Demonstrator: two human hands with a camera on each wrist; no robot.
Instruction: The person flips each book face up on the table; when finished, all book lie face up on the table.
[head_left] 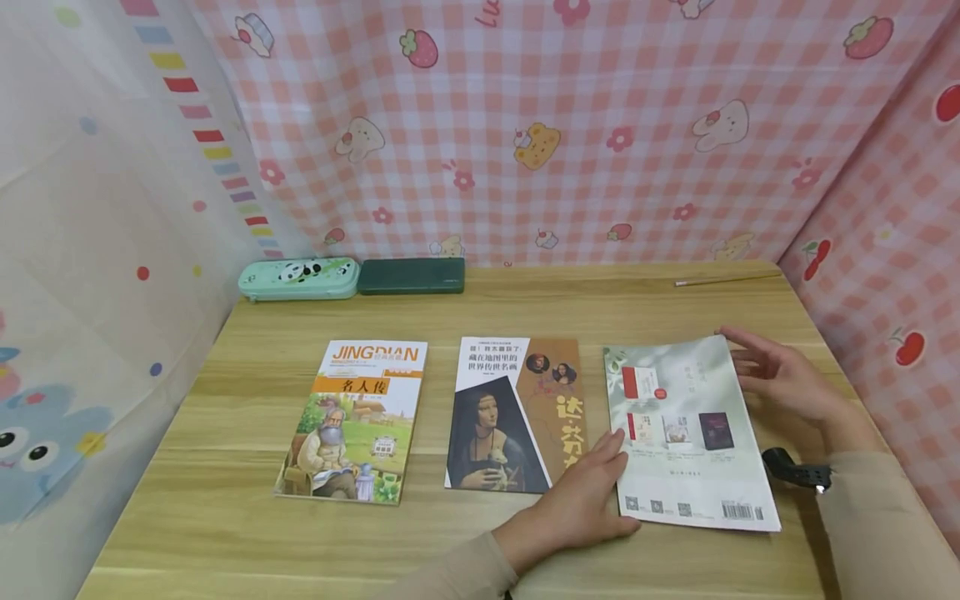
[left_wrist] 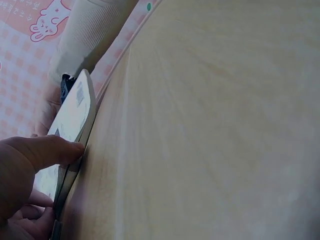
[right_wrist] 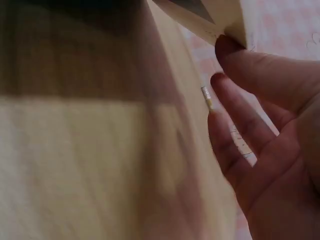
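At four o'clock on the wooden table [head_left: 525,308]: pale green book [head_left: 686,433], back cover up, long axis twelve-to-six. Left hand [head_left: 581,500] flat-fingered against its nine o'clock edge; right hand [head_left: 780,379] loosely spread, touching the two o'clock corner. Neither clamped.

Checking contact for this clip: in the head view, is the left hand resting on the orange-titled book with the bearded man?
No, the left hand touches the pale green book at its left edge.

three books [head_left: 517,417] – table [head_left: 225,517], two hands [head_left: 585,500]
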